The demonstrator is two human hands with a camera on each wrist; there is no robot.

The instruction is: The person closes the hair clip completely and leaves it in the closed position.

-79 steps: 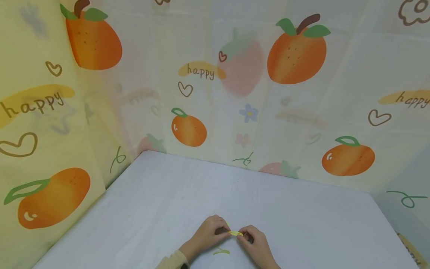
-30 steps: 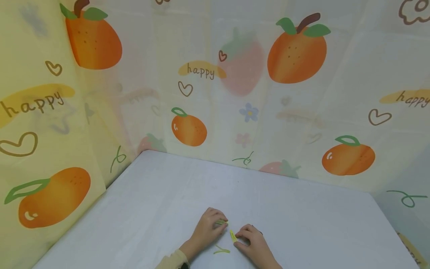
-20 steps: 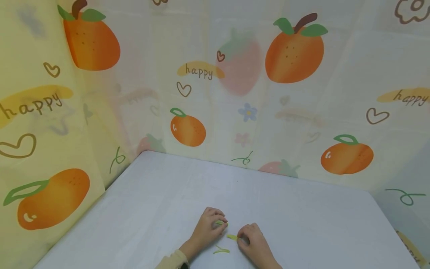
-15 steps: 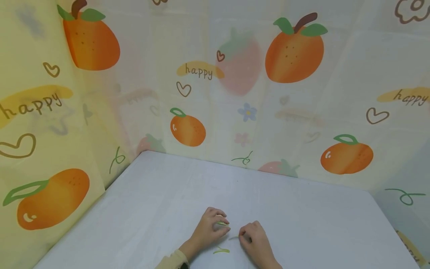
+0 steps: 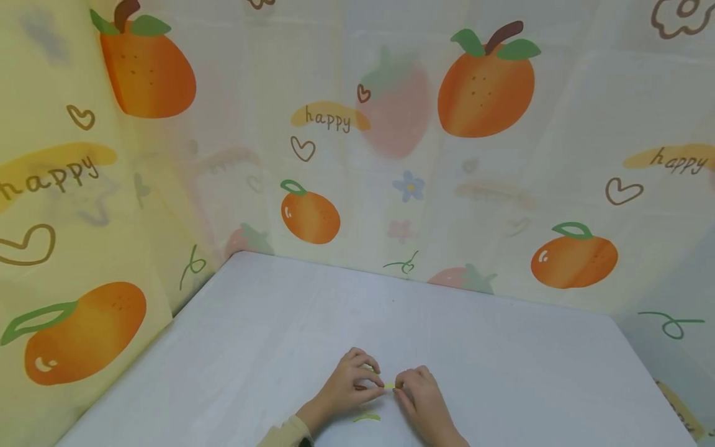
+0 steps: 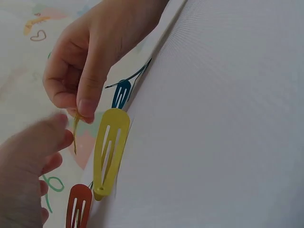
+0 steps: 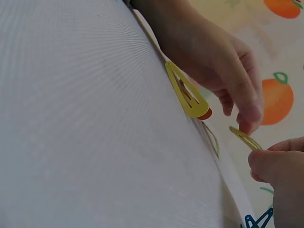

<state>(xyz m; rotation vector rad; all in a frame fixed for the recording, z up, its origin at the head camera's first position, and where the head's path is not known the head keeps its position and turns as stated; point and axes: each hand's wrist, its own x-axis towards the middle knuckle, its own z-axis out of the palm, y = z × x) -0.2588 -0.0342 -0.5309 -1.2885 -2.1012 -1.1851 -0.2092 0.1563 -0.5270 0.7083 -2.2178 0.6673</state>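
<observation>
My right hand [image 5: 424, 397] pinches one end of a small yellow snap hair clip [image 7: 244, 137] between thumb and fingertips, above the table. My left hand [image 5: 349, 382] faces it, fingers spread and slightly bent, its fingertips [image 7: 244, 126] at the clip's free end. In the left wrist view, those left fingers [image 6: 66, 139] are blurred close against the clip, without visibly wrapping it. Below the hands, a larger-looking yellow hair clip [image 6: 111, 147] is on the table, with a red clip [image 6: 78, 204] and a blue clip [image 6: 122, 95] either side.
The white table [image 5: 268, 323] extends away from the hands to a fruit-printed curtain [image 5: 357, 136]. A thin green clip [image 7: 213, 137] stands out near the left hand in the right wrist view, and an angled blue clip [image 7: 259, 219] lies at the bottom edge.
The right hand's clip has turned and moved up and slightly away, toward the left hand. My left hand, earlier apart from it, has come over to the clip's free end.
</observation>
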